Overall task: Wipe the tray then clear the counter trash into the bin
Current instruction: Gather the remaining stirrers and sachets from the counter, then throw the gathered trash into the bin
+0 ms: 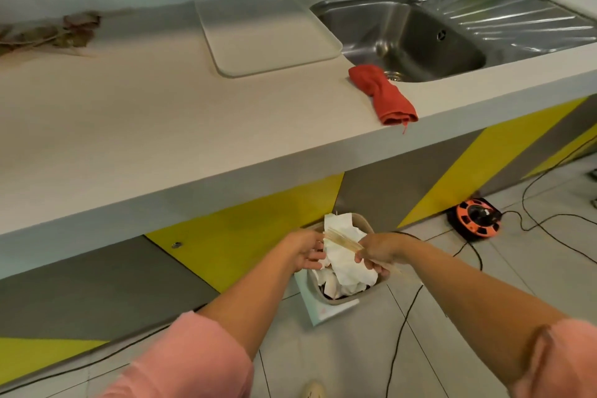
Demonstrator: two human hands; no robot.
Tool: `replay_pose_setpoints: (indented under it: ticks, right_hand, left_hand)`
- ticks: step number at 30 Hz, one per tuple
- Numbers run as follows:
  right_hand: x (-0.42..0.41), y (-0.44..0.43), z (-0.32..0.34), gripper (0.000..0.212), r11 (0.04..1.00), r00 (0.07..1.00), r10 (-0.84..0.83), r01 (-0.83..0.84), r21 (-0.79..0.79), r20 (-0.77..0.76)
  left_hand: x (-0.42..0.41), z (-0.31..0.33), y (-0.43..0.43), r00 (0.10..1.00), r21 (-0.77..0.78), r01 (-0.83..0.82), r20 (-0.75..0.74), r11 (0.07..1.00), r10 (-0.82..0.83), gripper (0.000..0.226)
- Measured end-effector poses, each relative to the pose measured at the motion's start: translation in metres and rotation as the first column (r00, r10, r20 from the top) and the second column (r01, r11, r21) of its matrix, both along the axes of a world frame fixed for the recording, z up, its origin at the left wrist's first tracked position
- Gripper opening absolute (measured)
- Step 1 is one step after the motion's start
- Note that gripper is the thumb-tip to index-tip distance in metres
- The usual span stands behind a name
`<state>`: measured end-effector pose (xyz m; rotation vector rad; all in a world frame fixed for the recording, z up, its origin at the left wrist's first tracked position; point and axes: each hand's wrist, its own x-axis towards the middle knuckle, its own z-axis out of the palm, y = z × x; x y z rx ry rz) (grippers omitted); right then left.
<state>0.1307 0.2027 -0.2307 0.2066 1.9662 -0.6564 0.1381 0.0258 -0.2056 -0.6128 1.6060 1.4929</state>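
A small beige bin (361, 292) stands on the floor below the counter, stuffed with crumpled white paper (345, 263). Over it, my right hand (376, 252) grips a bundle of thin wooden skewers (342, 241). My left hand (305, 250) touches the other end of the bundle with loosely bent fingers. The pale tray (268, 34) lies flat on the counter beside the sink. A red cloth (382, 94) lies crumpled at the counter's front edge.
Dried leaves (48, 34) lie on the counter (129, 113) at far left. The steel sink (410, 39) with its tap is at the right. An orange cable reel (475, 220) and black cords lie on the tiled floor to the right of the bin.
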Motion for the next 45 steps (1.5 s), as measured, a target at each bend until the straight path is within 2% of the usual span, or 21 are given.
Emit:
replay_pose_setpoints:
  ticks: [2,6,10,14,20,24,28,30,33,36,40,43,45]
  right_hand:
    - [0.001,0.001,-0.016,0.013,0.992,0.999,0.023,-0.018,0.127,-0.032]
    - [-0.005,-0.006,-0.037,0.01,0.974,0.998,0.014,0.001,0.228,-0.064]
    - [-0.016,-0.013,-0.05,0.04,0.937,0.964,0.192,-0.123,0.327,-0.186]
    - [-0.019,-0.02,-0.035,0.049,0.944,0.955,0.235,-0.18,0.276,-0.18]
    - [-0.021,-0.033,0.002,0.04,0.908,0.922,0.353,-0.296,0.295,-0.161]
    - [-0.023,-0.057,0.032,0.04,0.868,0.888,0.442,-0.388,0.311,-0.126]
    - [-0.028,-0.088,0.057,0.047,0.823,0.86,0.51,-0.488,0.291,0.0]
    - [-0.032,-0.106,0.077,0.046,0.774,0.819,0.572,-0.56,0.295,0.053]
    - [-0.036,-0.134,0.11,0.051,0.751,0.796,0.599,-0.597,0.282,0.089]
    - [-0.045,-0.161,0.136,0.057,0.704,0.747,0.66,-0.654,0.277,0.086]
    - [-0.057,-0.198,0.178,0.055,0.71,0.731,0.663,-0.683,0.173,0.161]
    - [-0.061,-0.225,0.214,0.046,0.707,0.718,0.695,-0.693,0.14,0.043]
    - [-0.068,-0.244,0.228,0.041,0.727,0.72,0.686,-0.673,0.138,-0.102]
  left_hand:
    - [0.0,-0.002,0.0,1.0,-0.017,-0.026,0.014,1.0,0.026,0.008]
    - [-0.006,-0.006,-0.001,0.997,-0.034,-0.075,-0.021,0.997,0.075,0.019]
    - [-0.008,-0.008,-0.003,0.995,-0.062,-0.092,-0.045,0.994,0.09,0.022]
    - [-0.01,-0.006,-0.005,0.995,-0.089,-0.078,-0.074,0.993,0.071,0.022]
    - [-0.013,0.006,-0.011,0.989,-0.134,-0.027,-0.15,0.991,0.006,0.011]
    - [-0.014,0.022,-0.022,0.972,-0.204,0.062,-0.211,0.977,-0.105,0.011]
    - [-0.019,0.05,-0.036,0.943,-0.265,0.197,-0.211,0.944,-0.256,0.005]
    - [-0.021,0.068,-0.046,0.91,-0.309,0.28,-0.216,0.909,-0.354,0.015]
    - [-0.024,0.104,-0.067,0.858,-0.371,0.333,-0.261,0.867,-0.442,0.015]
    - [-0.027,0.139,-0.095,0.832,-0.374,0.334,-0.314,0.865,-0.458,0.018]
    - [-0.032,0.178,-0.138,0.844,-0.367,0.256,-0.366,0.894,-0.392,0.014]
    - [-0.035,0.199,-0.171,0.856,-0.38,0.165,-0.404,0.91,-0.323,0.016]
    - [-0.038,0.21,-0.193,0.853,-0.388,0.095,-0.442,0.917,-0.276,0.017]
